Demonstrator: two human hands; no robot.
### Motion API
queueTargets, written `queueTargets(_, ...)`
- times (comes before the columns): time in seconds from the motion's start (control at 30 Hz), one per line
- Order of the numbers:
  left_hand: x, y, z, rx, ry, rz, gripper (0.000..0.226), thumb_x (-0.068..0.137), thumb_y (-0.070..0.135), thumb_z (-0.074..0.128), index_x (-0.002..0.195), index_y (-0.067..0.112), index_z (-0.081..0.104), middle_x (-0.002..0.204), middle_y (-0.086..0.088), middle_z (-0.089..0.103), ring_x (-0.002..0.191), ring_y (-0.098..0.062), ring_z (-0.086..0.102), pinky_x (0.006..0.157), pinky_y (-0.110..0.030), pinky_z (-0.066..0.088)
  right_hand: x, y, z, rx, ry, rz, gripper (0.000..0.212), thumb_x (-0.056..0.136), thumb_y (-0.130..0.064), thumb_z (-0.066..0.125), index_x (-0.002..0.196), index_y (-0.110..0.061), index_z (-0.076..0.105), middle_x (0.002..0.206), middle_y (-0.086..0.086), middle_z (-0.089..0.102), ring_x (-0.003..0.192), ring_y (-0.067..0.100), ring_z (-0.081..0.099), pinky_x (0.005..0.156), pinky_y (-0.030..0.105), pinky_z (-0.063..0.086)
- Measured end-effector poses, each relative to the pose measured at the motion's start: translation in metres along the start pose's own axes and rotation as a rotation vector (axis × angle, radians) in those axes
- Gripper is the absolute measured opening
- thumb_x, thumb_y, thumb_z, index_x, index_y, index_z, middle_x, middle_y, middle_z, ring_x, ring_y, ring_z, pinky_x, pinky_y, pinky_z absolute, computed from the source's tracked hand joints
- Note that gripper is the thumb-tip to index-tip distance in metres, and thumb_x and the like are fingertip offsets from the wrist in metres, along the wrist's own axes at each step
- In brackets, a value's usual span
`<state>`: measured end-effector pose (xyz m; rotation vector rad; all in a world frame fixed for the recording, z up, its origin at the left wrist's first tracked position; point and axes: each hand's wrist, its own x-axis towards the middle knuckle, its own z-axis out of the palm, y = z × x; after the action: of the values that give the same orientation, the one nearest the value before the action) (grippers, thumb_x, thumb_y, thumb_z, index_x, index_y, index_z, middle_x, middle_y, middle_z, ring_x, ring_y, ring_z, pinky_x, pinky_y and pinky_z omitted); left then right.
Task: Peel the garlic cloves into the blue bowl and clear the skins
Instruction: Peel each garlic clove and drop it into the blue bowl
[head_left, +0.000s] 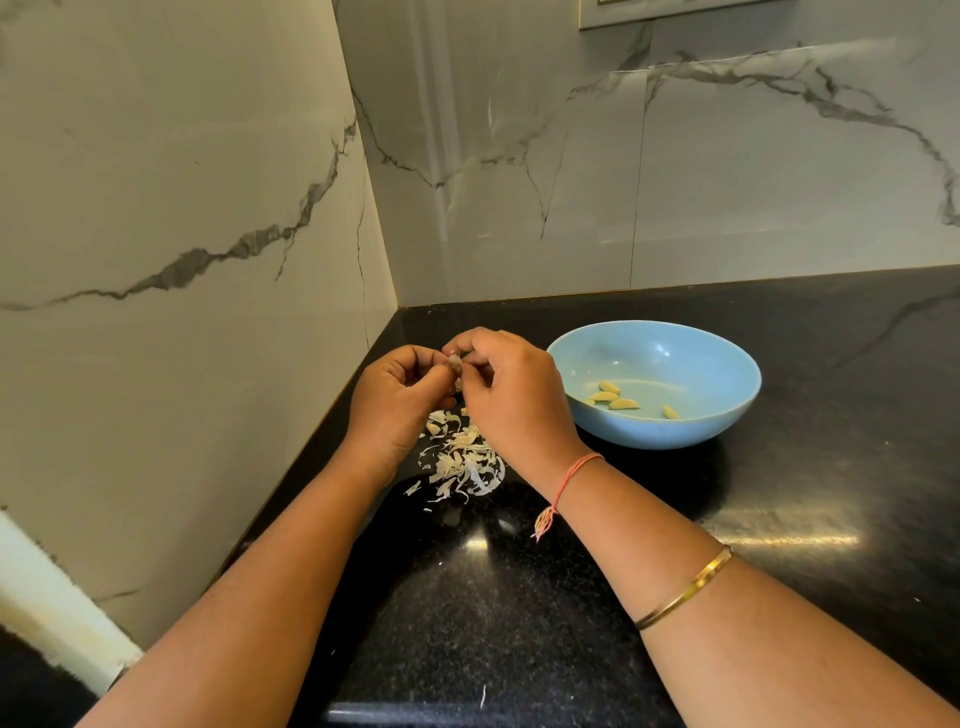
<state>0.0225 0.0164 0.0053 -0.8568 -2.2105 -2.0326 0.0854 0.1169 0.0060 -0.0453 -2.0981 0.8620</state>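
My left hand (397, 400) and my right hand (511, 395) meet above the black counter, both pinching one small garlic clove (455, 365) between their fingertips; its skin is partly loose. Directly below the hands lies a pile of pale garlic skins (460, 460). To the right stands the blue bowl (727, 410), holding several peeled yellowish cloves (615, 397) on its bottom.
The black granite counter (779, 519) runs into a corner of grey-veined marble walls (208, 208) at the left and back. One stray skin flake (483, 696) lies near the front edge. My right arm wears a red thread and a gold bangle.
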Motion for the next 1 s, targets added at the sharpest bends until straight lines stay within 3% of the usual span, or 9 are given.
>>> queueTargets(0.1,0.002,-0.001,-0.001,0.022,0.028,-0.018,0.015,0.089,0.008,0.058,0.077,0.017,0.063,0.078,-0.006,0.067,0.073,-0.018,0.065,0.073,-0.030,0.057,0.000,-0.001,-0.001,0.094,0.030,0.053,0.012,0.089,-0.009,0.059,0.098,-0.009,0.067,0.086,0.005,0.071,0.078,0.016,0.065,0.069,0.027,0.056)
queueTargets(0.23,0.003,-0.001,-0.003,0.070,0.077,-0.017,0.015,0.090,0.009,0.057,0.078,0.018,0.062,0.074,-0.001,0.065,0.063,-0.007,0.062,0.062,-0.017,0.054,0.000,-0.002,-0.002,0.166,0.043,0.078,0.011,0.089,-0.011,0.061,0.096,-0.011,0.069,0.090,0.002,0.071,0.083,0.010,0.065,0.071,0.017,0.054)
queueTargets(0.33,0.003,0.000,-0.004,0.024,0.054,-0.043,0.013,0.090,0.007,0.057,0.083,0.017,0.063,0.077,-0.001,0.064,0.062,-0.002,0.062,0.062,-0.016,0.054,0.002,0.000,-0.001,0.256,0.069,0.123,0.011,0.087,-0.007,0.061,0.093,-0.009,0.070,0.088,0.002,0.070,0.083,0.012,0.066,0.075,0.028,0.057)
queueTargets(0.43,0.002,0.002,-0.004,-0.083,-0.027,-0.049,0.012,0.091,0.008,0.057,0.092,0.017,0.064,0.085,-0.002,0.068,0.075,-0.011,0.065,0.066,-0.022,0.055,0.004,0.002,-0.001,0.331,0.072,0.186,0.011,0.087,-0.006,0.061,0.093,-0.010,0.069,0.086,0.001,0.069,0.081,0.015,0.067,0.075,0.037,0.058)
queueTargets(0.6,-0.001,0.006,-0.004,-0.136,-0.050,-0.024,0.008,0.088,0.013,0.061,0.088,0.017,0.067,0.083,-0.004,0.070,0.077,-0.018,0.067,0.073,-0.030,0.058,0.004,0.002,0.000,0.280,0.065,0.138,0.010,0.088,-0.006,0.061,0.090,-0.011,0.070,0.086,0.002,0.069,0.082,0.013,0.066,0.072,0.033,0.059)
queueTargets(0.8,-0.001,0.007,-0.005,-0.231,-0.057,-0.062,0.012,0.089,0.007,0.058,0.081,0.011,0.066,0.073,-0.002,0.070,0.070,-0.011,0.066,0.067,-0.023,0.056,0.004,0.002,0.000,0.199,0.090,0.052,0.009,0.087,-0.006,0.061,0.088,-0.009,0.070,0.087,0.002,0.067,0.081,0.012,0.062,0.070,0.024,0.055)
queueTargets(1.0,-0.002,0.010,-0.004,-0.429,-0.093,-0.187,0.018,0.089,0.000,0.051,0.077,0.009,0.061,0.063,0.000,0.067,0.059,-0.006,0.062,0.061,-0.017,0.055,0.003,0.002,0.001,0.266,0.034,0.086,0.011,0.087,-0.004,0.060,0.089,-0.010,0.069,0.089,0.002,0.065,0.082,0.015,0.063,0.072,0.031,0.057)
